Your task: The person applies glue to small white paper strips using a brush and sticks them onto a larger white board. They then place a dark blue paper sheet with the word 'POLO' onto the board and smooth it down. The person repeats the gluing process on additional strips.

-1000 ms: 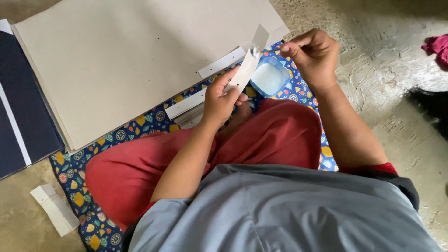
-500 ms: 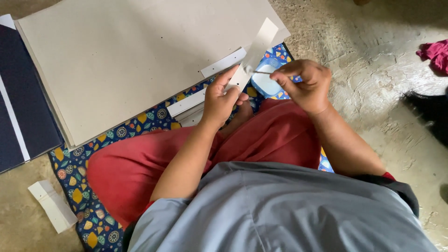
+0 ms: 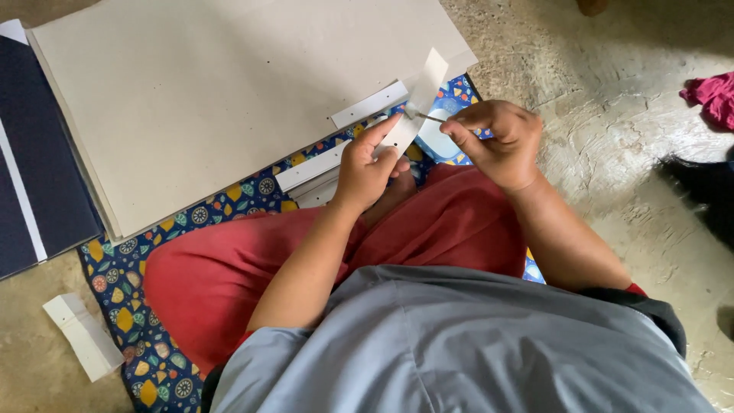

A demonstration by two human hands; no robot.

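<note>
My left hand (image 3: 368, 162) holds a narrow white paper strip (image 3: 417, 103) upright, thumb and fingers pinching its lower part. My right hand (image 3: 497, 141) is closed on a thin brush (image 3: 425, 116) whose tip touches the strip about halfway up. Under the strip a small round tub with a blue rim (image 3: 438, 139) sits on the patterned mat (image 3: 222, 206), mostly hidden by my hands. I sit cross-legged in red trousers, both hands above my knee.
A large beige cardboard sheet (image 3: 222, 99) lies ahead with white strips (image 3: 369, 105) on its near edge. More strips (image 3: 310, 170) lie on the mat. Dark blue boards (image 3: 34, 168) at left, folded white paper (image 3: 80, 335) near left, pink cloth (image 3: 715, 95) at right on the concrete floor.
My right hand moved left from the tub to the strip, bringing the brush tip against the paper. My left hand kept holding the strip.
</note>
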